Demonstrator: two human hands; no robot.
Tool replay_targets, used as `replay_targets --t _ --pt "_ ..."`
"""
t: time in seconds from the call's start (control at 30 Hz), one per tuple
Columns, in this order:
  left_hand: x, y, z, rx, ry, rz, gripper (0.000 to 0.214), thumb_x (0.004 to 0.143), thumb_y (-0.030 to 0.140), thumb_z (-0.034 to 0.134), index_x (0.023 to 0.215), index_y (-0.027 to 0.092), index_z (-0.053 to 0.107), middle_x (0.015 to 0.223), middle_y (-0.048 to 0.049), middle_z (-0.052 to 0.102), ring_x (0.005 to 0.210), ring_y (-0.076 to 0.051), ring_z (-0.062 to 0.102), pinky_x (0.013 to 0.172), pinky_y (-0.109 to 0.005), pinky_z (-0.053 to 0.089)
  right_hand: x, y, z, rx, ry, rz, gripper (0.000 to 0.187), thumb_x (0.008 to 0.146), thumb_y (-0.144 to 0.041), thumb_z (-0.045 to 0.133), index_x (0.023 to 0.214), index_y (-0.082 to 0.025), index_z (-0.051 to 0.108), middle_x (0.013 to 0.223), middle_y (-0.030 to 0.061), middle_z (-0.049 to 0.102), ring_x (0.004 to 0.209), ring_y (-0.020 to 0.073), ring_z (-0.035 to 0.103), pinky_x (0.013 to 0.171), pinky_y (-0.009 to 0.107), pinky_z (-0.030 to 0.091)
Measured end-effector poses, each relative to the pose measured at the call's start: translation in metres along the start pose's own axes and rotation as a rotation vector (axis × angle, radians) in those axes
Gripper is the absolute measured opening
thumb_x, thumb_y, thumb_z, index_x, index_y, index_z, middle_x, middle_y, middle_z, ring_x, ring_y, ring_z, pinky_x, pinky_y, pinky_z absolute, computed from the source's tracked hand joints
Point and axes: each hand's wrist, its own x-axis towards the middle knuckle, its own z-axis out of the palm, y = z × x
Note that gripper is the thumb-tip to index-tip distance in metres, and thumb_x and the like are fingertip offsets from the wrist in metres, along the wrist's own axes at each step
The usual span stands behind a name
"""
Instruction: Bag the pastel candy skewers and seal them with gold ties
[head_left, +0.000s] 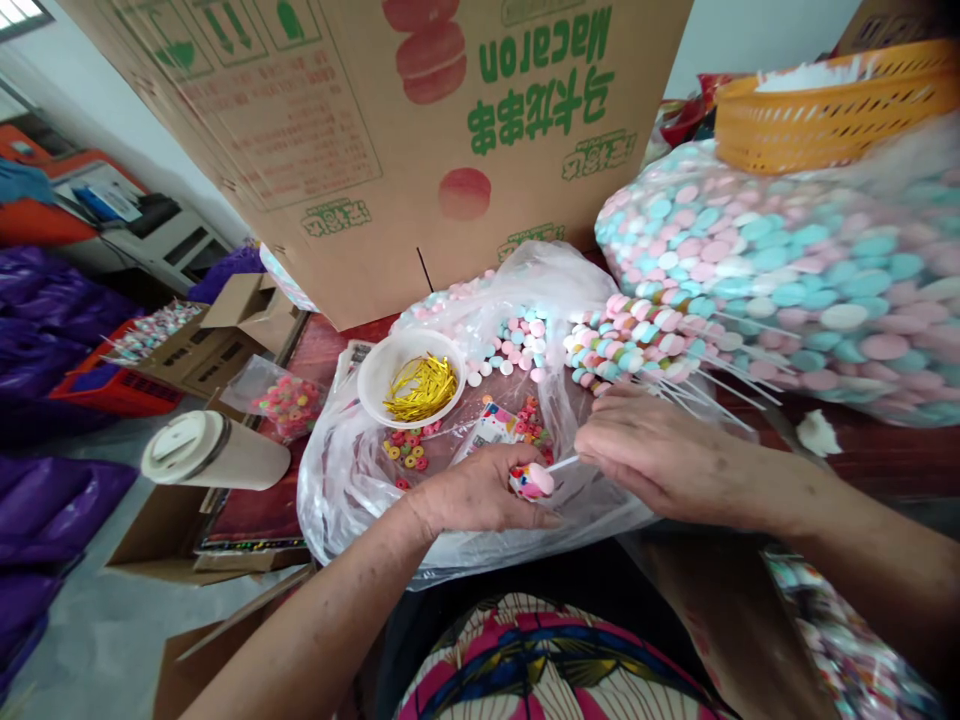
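Note:
My left hand (480, 490) is closed around a colourful printed wrapper (522, 482), and a pink marshmallow (541, 480) shows at its opening. A thin white stick (562, 464) runs from the marshmallow to my right hand (649, 445), whose fingers pinch its other end. Just behind that hand lies a pile of marshmallow skewers (637, 335) with their white sticks pointing right. Between the hands and the tub, a flat printed packet (491, 428) rests on clear plastic among small coloured rings (405, 450). Gold twist ties (424, 388) fill a white tub (367, 385).
A large cardboard box (405, 130) stands at the back. Bagged pink, blue and white marshmallows (787, 270) are heaped at right, below an orange basket (780, 125). At left are a lidded cup (240, 455), a small bag of rings (289, 400) and purple sacks (52, 540).

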Motion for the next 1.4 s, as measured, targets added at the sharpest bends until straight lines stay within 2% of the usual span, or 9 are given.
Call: replay_targets --t 0.23,0.37,0.5,0.7,0.77,0.83,1.03,1.3,1.4 --pt "-0.005 -0.01 0.0 -0.163 0.035 -0.08 0.029 0.07 0.032 0.071 0.09 0.016 0.059 0.074 0.0046 0.052 0.065 -0.009 0.045 0.058 -0.019 0.037 -0.008 0.016 0.001 -0.015 -0.057 0.038 0.027 0.086 -0.013 0.037 0.063 -0.019 0.048 0.059 0.0013 0.05 0.059 0.0165 0.041 0.065 0.03 0.028" --pt "-0.012 -0.011 -0.001 -0.259 -0.064 -0.193 0.029 0.067 0.033 0.072 0.08 0.017 0.053 0.06 0.0086 0.045 0.049 -0.006 0.039 0.045 -0.017 0.033 -0.012 0.016 -0.002 0.043 -0.057 0.005 0.028 0.089 -0.014 0.036 0.063 -0.019 0.047 0.059 0.0003 0.05 0.058 0.0157 0.04 0.065 0.029 0.028" --pt "-0.009 -0.009 0.002 -0.385 -0.142 -0.233 0.029 0.063 0.03 0.076 0.075 0.016 0.053 0.054 0.0091 0.048 0.042 -0.004 0.042 0.04 -0.016 0.035 -0.01 0.013 0.0 0.087 -0.025 0.009 0.029 0.091 -0.017 0.036 0.065 -0.019 0.046 0.061 0.0001 0.049 0.06 0.0156 0.041 0.068 0.03 0.029" --pt "-0.005 -0.014 0.019 -0.665 -0.532 -0.243 0.037 0.055 0.041 0.083 0.061 0.013 0.058 0.047 0.0037 0.057 0.035 -0.007 0.05 0.033 -0.016 0.037 -0.003 0.026 -0.004 0.151 -0.035 -0.093 0.031 0.096 -0.019 0.032 0.072 -0.018 0.052 0.069 0.0022 0.053 0.07 0.0168 0.043 0.073 0.03 0.031" --pt "-0.004 -0.016 0.024 -0.713 -0.581 -0.245 0.041 0.052 0.044 0.084 0.057 0.013 0.058 0.045 0.0028 0.058 0.033 -0.006 0.049 0.031 -0.014 0.037 0.001 0.029 -0.003 0.167 -0.01 -0.134 0.03 0.096 -0.02 0.033 0.074 -0.018 0.053 0.071 0.0029 0.053 0.073 0.0169 0.042 0.072 0.03 0.032" --pt "-0.005 -0.017 0.027 -0.752 -0.545 -0.257 0.042 0.05 0.043 0.085 0.055 0.013 0.057 0.044 0.0026 0.058 0.032 -0.006 0.049 0.029 -0.014 0.035 0.003 0.029 0.0 0.181 0.017 -0.148 0.03 0.096 -0.02 0.033 0.074 -0.017 0.053 0.07 0.0031 0.053 0.072 0.0168 0.042 0.071 0.029 0.032" --pt "-0.009 -0.018 0.02 -0.69 -0.232 -0.341 0.036 0.055 0.034 0.084 0.067 0.014 0.056 0.047 0.006 0.056 0.035 -0.007 0.052 0.03 -0.014 0.039 -0.004 0.011 0.012 0.186 -0.013 -0.077 0.029 0.091 -0.012 0.035 0.069 -0.016 0.052 0.067 0.0034 0.052 0.067 0.016 0.043 0.066 0.029 0.032" --pt "0.003 -0.012 0.024 -0.374 -0.225 -0.277 0.038 0.062 0.033 0.078 0.087 0.017 0.055 0.062 0.0072 0.054 0.047 -0.008 0.052 0.044 -0.02 0.043 -0.002 0.002 0.025 0.163 -0.083 -0.04 0.02 0.086 -0.014 0.04 0.072 -0.016 0.054 0.07 0.0046 0.057 0.069 0.0178 0.047 0.069 0.031 0.034" --pt "-0.001 -0.019 0.024 -0.189 0.014 -0.207 0.053 0.059 0.03 0.08 0.103 0.015 0.053 0.079 0.0026 0.058 0.063 -0.011 0.054 0.055 -0.021 0.043 -0.002 0.01 0.02 0.144 -0.117 0.016 0.023 0.087 -0.013 0.037 0.07 -0.017 0.052 0.069 0.0039 0.056 0.067 0.0175 0.047 0.069 0.031 0.033"
